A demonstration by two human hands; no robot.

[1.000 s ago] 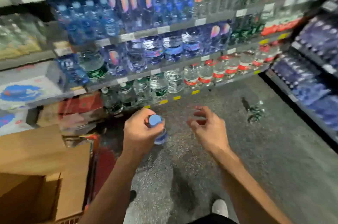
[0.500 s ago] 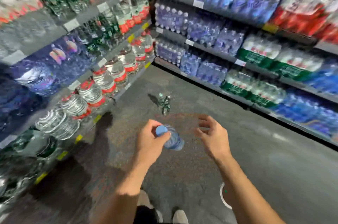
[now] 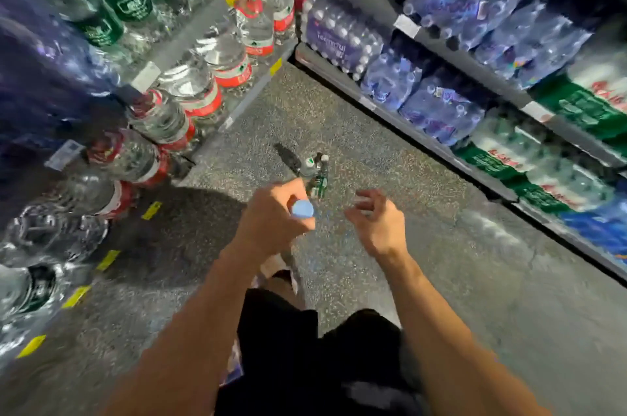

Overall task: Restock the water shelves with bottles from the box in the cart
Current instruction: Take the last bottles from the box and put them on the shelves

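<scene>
You are standing in the aisle corner, with shelving (image 3: 400, 120) of shrink-wrapped packs running along your right and large red-labelled bottles (image 3: 200, 93) lining the left. Your left hand (image 3: 271, 224) is gripping a blue-capped bottle (image 3: 303, 209) by its neck, evidently carrying it for shelving. Your right hand (image 3: 375, 224) is hanging free, fingers loosely curled, grasping nothing. Two small bottles (image 3: 314, 174) are standing on the floor ahead.

Head camera only, looking steeply down the aisle floor (image 3: 356, 117), close over both forearms, shelves (image 3: 509, 90) on either side.
</scene>
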